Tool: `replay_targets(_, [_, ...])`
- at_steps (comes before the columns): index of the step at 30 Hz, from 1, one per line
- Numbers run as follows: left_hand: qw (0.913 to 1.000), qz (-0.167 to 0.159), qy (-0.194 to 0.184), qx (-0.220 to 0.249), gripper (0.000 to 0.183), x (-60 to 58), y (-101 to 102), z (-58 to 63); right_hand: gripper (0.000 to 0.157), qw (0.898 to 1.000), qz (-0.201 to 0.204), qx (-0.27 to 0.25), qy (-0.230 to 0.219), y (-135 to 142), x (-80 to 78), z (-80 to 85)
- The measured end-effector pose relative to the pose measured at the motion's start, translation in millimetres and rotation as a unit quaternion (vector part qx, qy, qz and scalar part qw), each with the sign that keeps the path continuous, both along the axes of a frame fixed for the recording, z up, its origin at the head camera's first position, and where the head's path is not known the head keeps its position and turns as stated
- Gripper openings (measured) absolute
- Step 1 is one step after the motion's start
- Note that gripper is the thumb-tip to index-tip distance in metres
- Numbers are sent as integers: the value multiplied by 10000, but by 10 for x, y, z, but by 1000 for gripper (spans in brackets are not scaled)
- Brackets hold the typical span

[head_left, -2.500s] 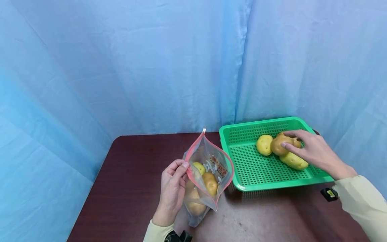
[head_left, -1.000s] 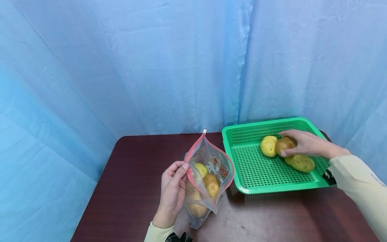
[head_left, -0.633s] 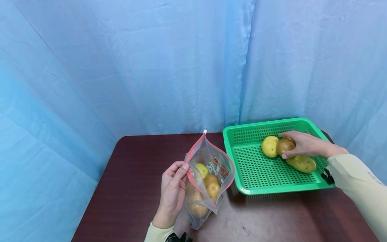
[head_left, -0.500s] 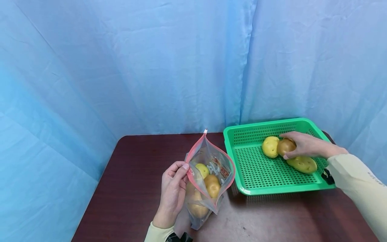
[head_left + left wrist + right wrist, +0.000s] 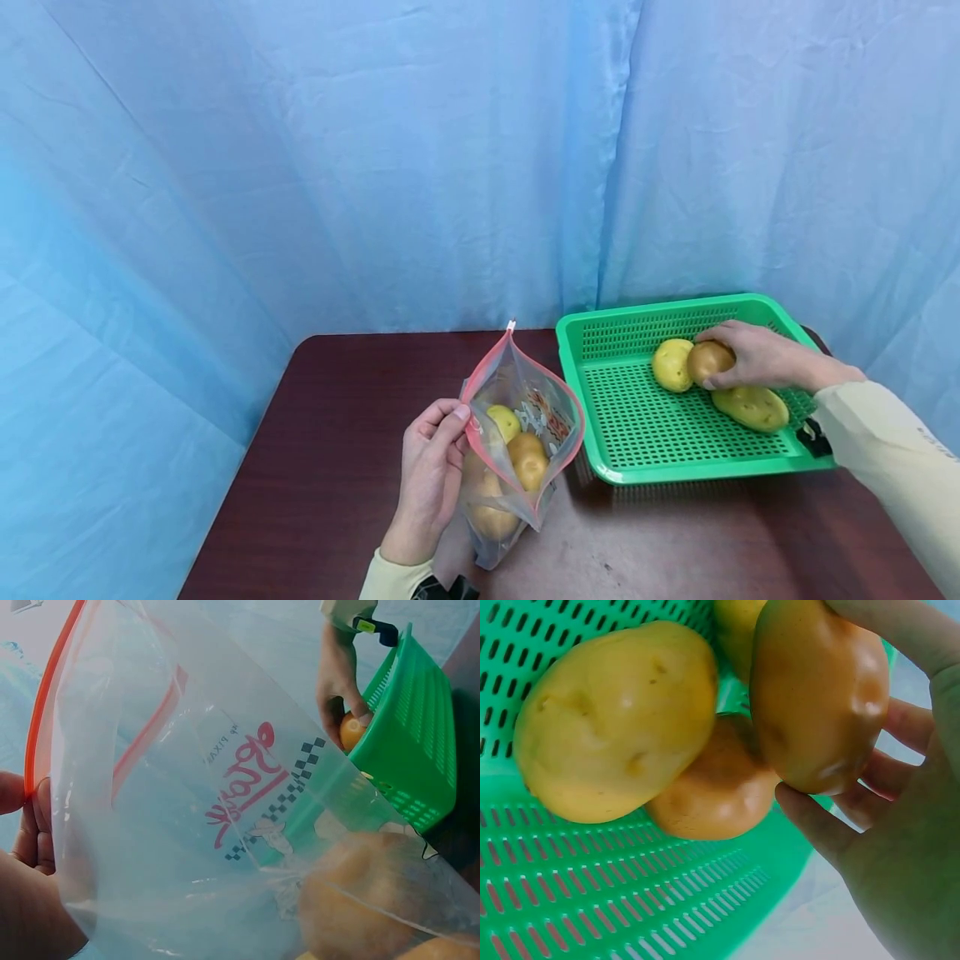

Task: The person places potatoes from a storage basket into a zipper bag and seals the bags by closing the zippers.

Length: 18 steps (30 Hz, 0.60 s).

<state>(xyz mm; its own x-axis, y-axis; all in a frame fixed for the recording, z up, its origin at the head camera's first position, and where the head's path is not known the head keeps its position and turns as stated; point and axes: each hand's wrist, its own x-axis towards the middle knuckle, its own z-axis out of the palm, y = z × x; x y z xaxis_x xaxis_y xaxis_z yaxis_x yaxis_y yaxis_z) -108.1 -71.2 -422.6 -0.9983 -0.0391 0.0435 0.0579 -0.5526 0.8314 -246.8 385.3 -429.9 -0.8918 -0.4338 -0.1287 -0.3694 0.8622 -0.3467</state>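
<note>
My left hand (image 5: pixel 433 475) pinches the pink-edged rim of a clear zip bag (image 5: pixel 551 433) between thumb and fingers. The bag's mouth gapes, and several yellow and brown potatoes (image 5: pixel 527 460) lie inside. Over the green basket (image 5: pixel 637 473), my right hand (image 5: pixel 761 358) grips a brown potato (image 5: pixel 709 362), its fingers spread round the sides. Touching or close beside that one is a yellow potato (image 5: pixel 672 365), with a longer yellow-green potato (image 5: pixel 750 408) nearer me. A further brown potato (image 5: pixel 714 784) shows beneath in the right wrist view; my hand hides it from the head view.
Basket and bag stand on a dark reddish-brown table (image 5: pixel 337 433), the basket right of the bag with a narrow gap between. Light blue curtains (image 5: pixel 420 167) hang behind and to the left of the table.
My right hand has come down from hovering above the basket and taken hold of the brown potato. The left hand keeps its pinch on the bag. The view has shifted slightly.
</note>
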Motion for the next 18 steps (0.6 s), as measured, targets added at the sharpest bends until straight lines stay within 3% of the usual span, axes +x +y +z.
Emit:
replay_targets(8, [10000, -51, 10, -3, 12, 2, 16, 11, 73, 9982, 24, -136, 591, -98, 126, 221])
replay_targets(18, [9999, -133, -13, -34, 10, 9, 39, 26, 74, 9871, 11, -635, 1467, -256, 447, 450])
